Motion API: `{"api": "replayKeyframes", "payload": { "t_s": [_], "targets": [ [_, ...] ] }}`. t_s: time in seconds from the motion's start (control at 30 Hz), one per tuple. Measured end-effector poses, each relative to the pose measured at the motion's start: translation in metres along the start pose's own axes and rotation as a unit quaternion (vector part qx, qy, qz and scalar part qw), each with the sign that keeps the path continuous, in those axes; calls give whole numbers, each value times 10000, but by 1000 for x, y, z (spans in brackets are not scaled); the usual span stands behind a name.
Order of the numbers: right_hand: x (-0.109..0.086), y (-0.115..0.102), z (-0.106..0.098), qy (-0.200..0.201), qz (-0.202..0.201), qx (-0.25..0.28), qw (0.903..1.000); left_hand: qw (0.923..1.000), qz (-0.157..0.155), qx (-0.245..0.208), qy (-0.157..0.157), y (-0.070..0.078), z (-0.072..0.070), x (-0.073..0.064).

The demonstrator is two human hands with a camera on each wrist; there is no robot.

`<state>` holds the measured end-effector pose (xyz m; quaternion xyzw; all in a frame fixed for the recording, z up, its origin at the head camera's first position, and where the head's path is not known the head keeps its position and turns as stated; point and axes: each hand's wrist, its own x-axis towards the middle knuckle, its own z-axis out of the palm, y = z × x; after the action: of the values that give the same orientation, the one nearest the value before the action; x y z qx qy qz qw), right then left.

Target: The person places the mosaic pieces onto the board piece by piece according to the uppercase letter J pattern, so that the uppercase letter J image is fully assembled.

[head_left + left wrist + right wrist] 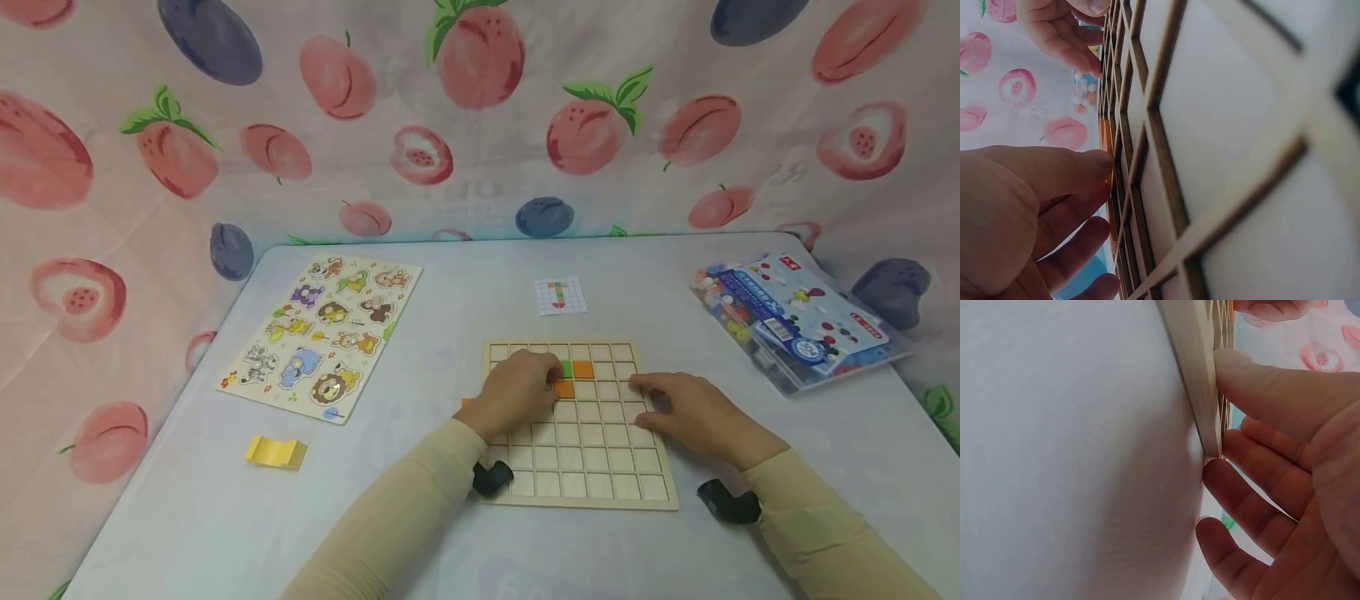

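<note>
A pale wooden grid board (600, 459) lies on the table. My left hand (519, 390) is over its upper left part, thumb and index finger pinching at an orange tile (1109, 177) that they mostly cover. Beside those fingertips, a green tile (567, 369) and an orange tile (582, 369) sit in one row, with another orange tile (563, 389) just below the green one. Over at the board's right edge, my right hand (693, 414) rests its thumb and index fingertips, its other fingers loosely bent in the right wrist view. Another orange piece shows partly beside the left wrist.
Behind the board lies a small pattern card (572, 302). An animal puzzle board (348, 322) is at the left, with a yellow block (275, 452) in front of it. To the right stands a clear plastic box (802, 325) of colourful pieces. A fruit-print cloth hangs behind.
</note>
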<state>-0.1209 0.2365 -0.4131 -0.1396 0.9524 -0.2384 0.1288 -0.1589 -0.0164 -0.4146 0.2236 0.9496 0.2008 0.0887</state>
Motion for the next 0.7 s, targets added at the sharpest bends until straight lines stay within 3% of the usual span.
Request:
{"api": "replayKeyframes", "payload": {
  "t_s": [0.7],
  "targets": [
    [0,1,1,34,-13,-26,10000,10000,24,26,57,1,-1,0]
  ]
}}
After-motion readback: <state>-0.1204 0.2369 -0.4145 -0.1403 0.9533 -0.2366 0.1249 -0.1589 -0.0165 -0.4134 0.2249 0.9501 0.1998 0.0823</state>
